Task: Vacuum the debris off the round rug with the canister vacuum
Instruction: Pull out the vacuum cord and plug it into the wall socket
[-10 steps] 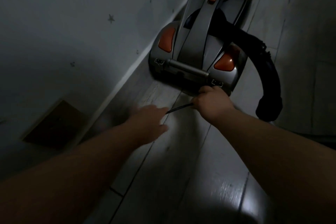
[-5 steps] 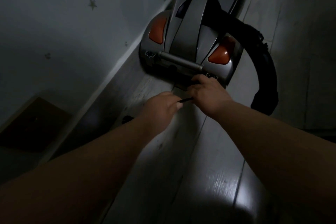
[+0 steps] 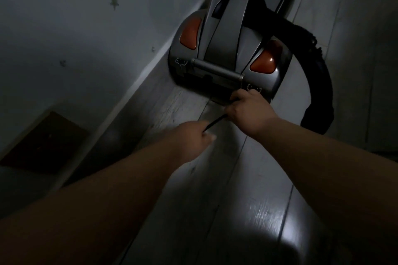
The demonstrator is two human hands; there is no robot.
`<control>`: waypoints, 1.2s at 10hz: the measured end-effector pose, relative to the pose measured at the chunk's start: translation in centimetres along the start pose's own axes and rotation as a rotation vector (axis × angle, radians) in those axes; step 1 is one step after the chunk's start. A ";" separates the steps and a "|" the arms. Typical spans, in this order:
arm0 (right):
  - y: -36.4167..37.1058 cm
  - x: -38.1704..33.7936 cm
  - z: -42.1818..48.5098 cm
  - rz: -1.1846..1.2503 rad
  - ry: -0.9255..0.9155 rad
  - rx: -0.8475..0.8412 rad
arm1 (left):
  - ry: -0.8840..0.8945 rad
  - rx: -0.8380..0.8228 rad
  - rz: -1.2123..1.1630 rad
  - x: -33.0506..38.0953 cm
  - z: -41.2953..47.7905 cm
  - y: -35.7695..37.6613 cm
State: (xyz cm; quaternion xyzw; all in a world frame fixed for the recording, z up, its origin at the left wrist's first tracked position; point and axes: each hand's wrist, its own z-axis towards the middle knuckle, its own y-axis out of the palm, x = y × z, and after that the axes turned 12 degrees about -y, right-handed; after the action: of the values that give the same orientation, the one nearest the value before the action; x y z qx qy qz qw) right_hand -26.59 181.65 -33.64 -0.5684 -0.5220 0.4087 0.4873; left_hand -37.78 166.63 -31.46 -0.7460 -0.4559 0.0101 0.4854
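Canister vacuum (image 3: 230, 49): silver-grey with orange panels, parked on the plank floor (image 3: 247, 178) against the wall (image 3: 86, 38), black hose (image 3: 321, 84) looped at its right. Step, as I judge it: drawing out the power cord (image 3: 215, 122). My hands: right hand (image 3: 249, 112) curled round the cord at the rear outlet, left hand (image 3: 191, 135) pinching it nearer me. Next: more slack, then a socket. Branding: none legible.
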 end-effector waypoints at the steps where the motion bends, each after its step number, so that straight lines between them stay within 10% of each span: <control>1: 0.5 0.1 -0.2 0.019 0.007 0.023 | -0.087 0.019 -0.120 3.2 2.5 1.2; 5: 1.8 2.4 -0.3 0.215 0.030 0.059 | 0.009 -0.048 -0.284 -0.2 -6.9 -2.8; 9: 1.0 1.7 -0.3 0.110 -0.019 0.041 | -0.350 -0.281 -0.594 5.9 0.3 -0.6; 12: 1.5 2.6 -0.4 0.054 -0.053 -0.004 | -0.207 -0.089 -0.479 4.4 -2.9 -1.7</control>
State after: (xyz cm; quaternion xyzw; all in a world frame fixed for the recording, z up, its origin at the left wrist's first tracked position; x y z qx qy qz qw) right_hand -25.61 184.24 -34.90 -0.5721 -0.5201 0.4354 0.4611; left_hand -35.04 167.81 -26.83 -0.6325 -0.6666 -0.0488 0.3913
